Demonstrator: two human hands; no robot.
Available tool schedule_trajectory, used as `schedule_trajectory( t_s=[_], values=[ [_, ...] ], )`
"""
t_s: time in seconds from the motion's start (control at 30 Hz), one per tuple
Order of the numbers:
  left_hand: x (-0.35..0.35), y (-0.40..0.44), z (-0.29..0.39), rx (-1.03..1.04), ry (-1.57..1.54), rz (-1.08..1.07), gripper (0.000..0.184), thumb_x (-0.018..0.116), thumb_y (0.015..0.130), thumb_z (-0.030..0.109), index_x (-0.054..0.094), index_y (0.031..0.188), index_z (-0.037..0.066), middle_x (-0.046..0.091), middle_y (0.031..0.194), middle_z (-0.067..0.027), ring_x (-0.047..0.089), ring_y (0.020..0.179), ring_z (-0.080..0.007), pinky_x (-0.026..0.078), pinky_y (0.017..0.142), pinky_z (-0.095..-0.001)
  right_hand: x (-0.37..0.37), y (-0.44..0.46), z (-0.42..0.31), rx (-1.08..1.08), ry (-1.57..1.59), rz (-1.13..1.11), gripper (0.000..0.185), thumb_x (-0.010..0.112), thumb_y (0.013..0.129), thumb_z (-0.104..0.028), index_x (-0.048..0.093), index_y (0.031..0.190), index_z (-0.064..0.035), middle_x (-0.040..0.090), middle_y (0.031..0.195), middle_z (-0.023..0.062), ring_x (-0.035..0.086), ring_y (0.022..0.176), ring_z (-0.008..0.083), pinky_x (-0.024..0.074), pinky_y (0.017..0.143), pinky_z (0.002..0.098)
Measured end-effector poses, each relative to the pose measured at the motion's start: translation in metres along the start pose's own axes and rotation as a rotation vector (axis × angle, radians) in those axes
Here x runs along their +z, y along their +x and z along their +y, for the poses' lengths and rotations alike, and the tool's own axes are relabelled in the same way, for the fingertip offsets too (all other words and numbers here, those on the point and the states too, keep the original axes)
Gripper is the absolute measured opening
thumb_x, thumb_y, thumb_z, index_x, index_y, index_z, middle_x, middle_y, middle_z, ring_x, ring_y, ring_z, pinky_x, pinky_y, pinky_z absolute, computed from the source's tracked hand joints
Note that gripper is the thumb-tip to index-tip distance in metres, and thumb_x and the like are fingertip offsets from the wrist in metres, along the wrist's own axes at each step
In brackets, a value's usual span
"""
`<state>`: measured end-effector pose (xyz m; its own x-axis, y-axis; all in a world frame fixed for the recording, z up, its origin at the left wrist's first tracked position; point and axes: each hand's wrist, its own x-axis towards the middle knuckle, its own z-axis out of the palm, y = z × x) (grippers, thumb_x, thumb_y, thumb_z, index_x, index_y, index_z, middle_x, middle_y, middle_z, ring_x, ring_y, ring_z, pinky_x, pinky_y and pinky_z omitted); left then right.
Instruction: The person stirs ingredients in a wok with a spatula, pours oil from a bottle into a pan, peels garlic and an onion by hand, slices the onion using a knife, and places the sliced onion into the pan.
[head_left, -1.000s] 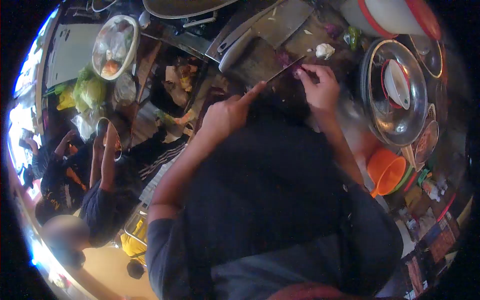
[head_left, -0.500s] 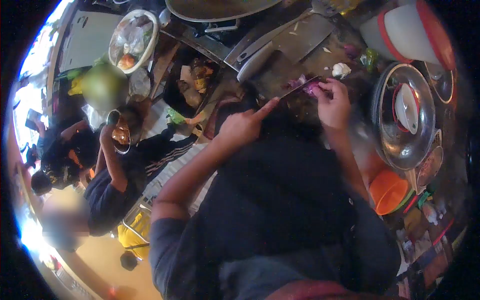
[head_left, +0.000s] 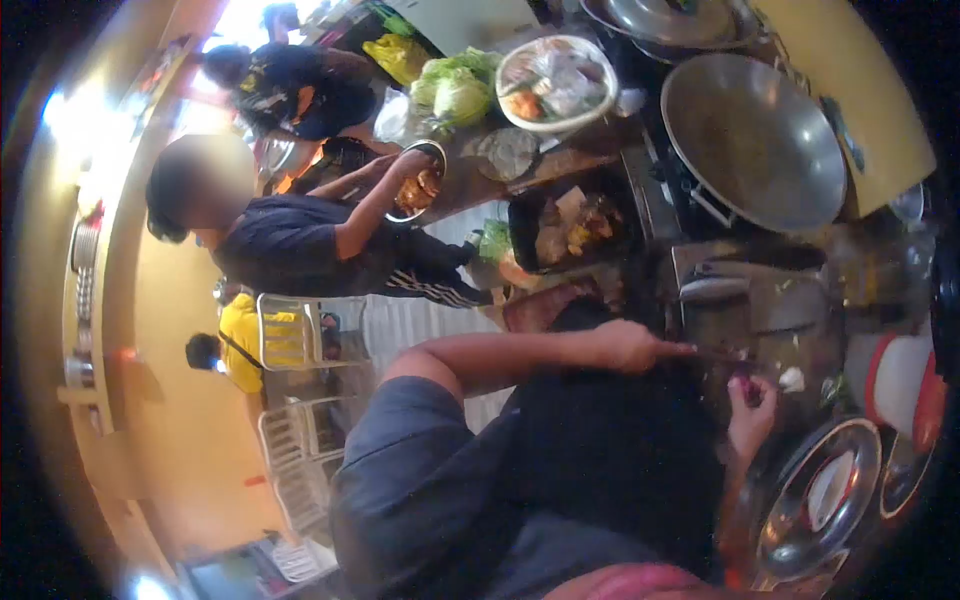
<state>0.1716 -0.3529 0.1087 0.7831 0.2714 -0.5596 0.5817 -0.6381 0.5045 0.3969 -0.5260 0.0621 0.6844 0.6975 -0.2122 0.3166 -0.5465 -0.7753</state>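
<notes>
My left hand (head_left: 635,348) grips a knife (head_left: 712,354), its thin blade stretching right over the dark work surface. The blade tip is close to my right hand (head_left: 755,415), whose fingers are pinched around a piece of red onion (head_left: 743,387). Whether blade and onion touch, I cannot tell. A white garlic bulb (head_left: 792,379) lies just right of the onion. Beyond my hands, a broad cleaver (head_left: 790,305) lies flat, with another knife (head_left: 715,288) beside it. Small pale scraps are scattered near the blades.
A large wok (head_left: 755,150) sits on the stove ahead. Left are a black tray of food (head_left: 525,235), a white basket (head_left: 508,108) and leafy cabbage (head_left: 450,92). A co-worker (head_left: 295,235) holds a metal bowl (head_left: 440,153). A red-rimmed white container (head_left: 890,380) and metal basin (head_left: 868,450) stand right.
The view has swung left, so the wok and co-worker show more fully and my hands appear lower and farther right. Both hands keep hold of the knife and red onion.
</notes>
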Motion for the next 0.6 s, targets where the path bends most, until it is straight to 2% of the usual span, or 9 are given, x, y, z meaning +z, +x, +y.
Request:
schedule_trajectory(
  t_s=[0.2, 0.3, 0.37, 0.4, 0.43, 0.47, 0.5, 0.53, 0.6],
  values=[
    [0.010, 0.005, -0.004, 0.067, -0.043, 0.024, 0.067, 0.044, 0.086, 0.017, 0.022, 0.144, 0.044, 0.059, 0.071, -0.0174, 0.061, 0.060, -0.0338, 0.049, 0.053, -0.0448, -0.003, 0.000, 0.029, 0.103, 0.400, 0.165, 0.039, 0.075, 0.079, -0.013, 0.051, 0.109, -0.0012, 0.058, 0.096, 0.0069, 0.055, 0.082, 0.0144, 0.0473, 0.073, 0.0265],
    [0.006, 0.003, -0.005, 0.059, -0.041, 0.009, 0.066, 0.043, 0.087, 0.017, 0.022, 0.144, 0.042, 0.060, 0.072, -0.0174, 0.061, 0.061, -0.0334, 0.049, 0.053, -0.0452, -0.011, 0.000, 0.023, -0.022, 0.618, 0.251, 0.037, 0.073, 0.081, -0.012, 0.052, 0.110, -0.0017, 0.058, 0.098, 0.0081, 0.054, 0.080, 0.0137, 0.0480, 0.068, 0.0261],
    [0.000, 0.002, 0.000, 0.073, -0.098, -0.015, 0.059, 0.043, 0.088, 0.020, 0.029, 0.142, 0.038, 0.063, 0.078, -0.0195, 0.063, 0.067, -0.0355, 0.050, 0.057, -0.0464, -0.017, -0.007, -0.001, 0.091, 0.765, 0.248, 0.047, 0.066, 0.085, -0.008, 0.045, 0.125, 0.0025, 0.051, 0.120, 0.0160, 0.054, 0.107, 0.0242, 0.0535, 0.085, 0.0325],
    [0.005, 0.007, -0.003, 0.042, -0.135, -0.015, 0.055, 0.043, 0.088, 0.021, 0.033, 0.141, 0.036, 0.062, 0.077, -0.0215, 0.062, 0.066, -0.0379, 0.049, 0.059, -0.0482, -0.018, -0.007, 0.008, 0.046, 0.610, 0.186, 0.043, 0.057, 0.090, -0.006, 0.042, 0.128, 0.0047, 0.046, 0.127, 0.0202, 0.050, 0.116, 0.0301, 0.0498, 0.095, 0.0402],
    [0.007, 0.008, -0.003, 0.030, -0.171, 0.041, 0.050, 0.043, 0.090, 0.024, 0.035, 0.139, 0.033, 0.063, 0.079, -0.0215, 0.062, 0.066, -0.0394, 0.049, 0.061, -0.0495, -0.019, -0.012, -0.020, 0.102, 0.869, 0.146, 0.040, 0.048, 0.092, -0.004, 0.039, 0.130, 0.0067, 0.045, 0.129, 0.0233, 0.048, 0.120, 0.0350, 0.0439, 0.101, 0.0467],
    [0.016, 0.010, -0.009, 0.047, -0.312, 0.159, 0.049, 0.043, 0.092, 0.029, 0.034, 0.140, 0.032, 0.064, 0.083, -0.0205, 0.062, 0.069, -0.0395, 0.050, 0.065, -0.0487, -0.020, -0.008, -0.031, 0.273, 1.003, 0.181, 0.039, 0.045, 0.092, 0.000, 0.037, 0.129, 0.0084, 0.045, 0.130, 0.0253, 0.047, 0.122, 0.0370, 0.0385, 0.105, 0.0500],
    [0.014, 0.007, -0.008, 0.025, -0.398, 0.172, 0.053, 0.049, 0.091, 0.029, 0.032, 0.142, 0.030, 0.065, 0.089, -0.0196, 0.063, 0.074, -0.0385, 0.051, 0.069, -0.0462, -0.017, -0.010, -0.039, 0.298, 0.975, 0.228, 0.040, 0.047, 0.090, 0.003, 0.038, 0.129, 0.0076, 0.049, 0.126, 0.0250, 0.050, 0.119, 0.0362, 0.0426, 0.102, 0.0480],
    [0.021, 0.008, -0.014, 0.217, -0.437, 0.345, 0.057, 0.054, 0.090, 0.024, 0.033, 0.142, 0.028, 0.065, 0.088, -0.0208, 0.065, 0.079, -0.0367, 0.052, 0.073, -0.0420, -0.011, -0.012, -0.021, 0.227, 0.930, 0.206, 0.040, 0.049, 0.089, 0.005, 0.041, 0.127, 0.0060, 0.051, 0.123, 0.0232, 0.052, 0.115, 0.0339, 0.0449, 0.100, 0.0461],
    [0.010, 0.003, -0.006, 0.160, -0.531, 0.241, 0.059, 0.057, 0.088, 0.018, 0.035, 0.142, 0.028, 0.064, 0.082, -0.0208, 0.067, 0.079, -0.0330, 0.052, 0.075, -0.0360, -0.003, -0.015, -0.006, 0.160, 0.982, 0.187, 0.038, 0.054, 0.087, 0.006, 0.046, 0.124, 0.0023, 0.056, 0.118, 0.0185, 0.057, 0.108, 0.0283, 0.0490, 0.095, 0.0420]
  ],
)
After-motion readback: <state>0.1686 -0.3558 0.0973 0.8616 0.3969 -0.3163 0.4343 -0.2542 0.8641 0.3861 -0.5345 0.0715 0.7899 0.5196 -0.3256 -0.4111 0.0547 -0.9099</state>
